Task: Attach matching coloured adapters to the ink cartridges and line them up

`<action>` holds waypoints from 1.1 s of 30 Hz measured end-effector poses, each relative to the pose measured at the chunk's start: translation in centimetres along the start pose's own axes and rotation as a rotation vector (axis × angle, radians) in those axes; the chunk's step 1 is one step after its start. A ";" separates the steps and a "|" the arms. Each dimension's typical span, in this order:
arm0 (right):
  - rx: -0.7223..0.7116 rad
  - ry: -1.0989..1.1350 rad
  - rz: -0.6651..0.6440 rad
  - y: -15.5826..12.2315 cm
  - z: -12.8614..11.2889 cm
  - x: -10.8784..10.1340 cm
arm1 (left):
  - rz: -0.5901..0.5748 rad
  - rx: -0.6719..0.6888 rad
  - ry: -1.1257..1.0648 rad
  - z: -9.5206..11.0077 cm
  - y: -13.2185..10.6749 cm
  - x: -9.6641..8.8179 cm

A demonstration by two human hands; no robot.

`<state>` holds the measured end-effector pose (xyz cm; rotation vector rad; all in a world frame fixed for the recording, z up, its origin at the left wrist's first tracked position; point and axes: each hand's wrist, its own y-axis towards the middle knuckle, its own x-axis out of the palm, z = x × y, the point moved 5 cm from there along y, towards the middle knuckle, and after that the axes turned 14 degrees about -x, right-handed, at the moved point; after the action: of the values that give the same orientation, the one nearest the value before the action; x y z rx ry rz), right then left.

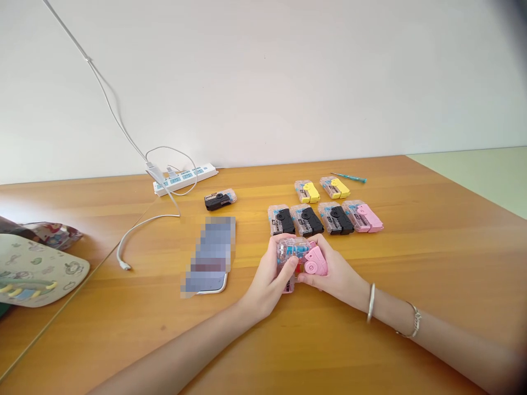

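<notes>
My left hand [274, 274] grips the clear end of a small plastic toy [294, 249], its thumb lying across the front. Blue and red parts show through the see-through shell. On the pink end with a round disc, my right hand [329, 271] is closed, fingers behind and thumb below. Under the hands a pink piece with dark lettering [289, 285] shows; I cannot tell whether it belongs to the same toy. Just beyond the hands lie similar toys in a row: several black ones [304, 220] and a pink one [363, 216].
Two yellow toys [308, 192] lie behind the row, near a teal screwdriver [349, 177]. A black toy [220, 199] lies left of them. A blurred-out phone [212, 252], a white power strip [185, 178], a white cable [144, 221] and a patterned item [45, 269] are further left.
</notes>
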<state>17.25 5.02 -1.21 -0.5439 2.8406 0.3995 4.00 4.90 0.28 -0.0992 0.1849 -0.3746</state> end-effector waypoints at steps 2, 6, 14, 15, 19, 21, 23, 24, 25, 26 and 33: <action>0.000 -0.028 -0.005 -0.1 0.0 0.0 | 0.004 -0.015 0.013 -0.1 0.0 0.1; 0.022 -0.111 -0.026 -0.3 -0.4 0.2 | 0.025 -0.090 0.075 -0.5 -0.2 0.1; 0.016 -0.038 -0.096 -0.3 -0.3 0.7 | 0.015 -0.131 0.185 -1.0 -0.1 0.1; 0.013 -0.027 -0.101 -0.2 -0.3 0.7 | 0.023 -0.121 0.208 -0.9 -0.1 0.1; 0.012 0.021 -0.129 -0.2 -0.4 0.7 | 0.058 -0.108 0.314 -0.7 -0.2 0.0; 0.012 0.044 -0.153 -0.2 -0.5 0.8 | 0.064 -0.114 0.347 -0.6 -0.3 0.0; 0.013 0.060 -0.174 -0.2 -0.6 0.7 | 0.064 -0.119 0.356 -0.4 -0.3 0.0; 0.013 0.067 -0.182 -0.2 -0.6 0.7 | 0.064 -0.120 0.354 -0.4 -0.4 0.0; 0.013 0.073 -0.187 -0.2 -0.6 0.7 | 0.063 -0.124 0.351 -0.3 -0.4 0.1; 0.013 0.076 -0.191 -0.2 -0.6 0.7 | 0.061 -0.129 0.347 -0.3 -0.4 0.1; 0.048 0.040 -0.197 -0.1 -0.9 0.7 | 0.045 -0.131 0.336 -0.3 -0.6 0.1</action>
<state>16.53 4.49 -0.57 -0.8221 2.7914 0.2871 3.85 4.30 0.05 -0.1610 0.5433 -0.3320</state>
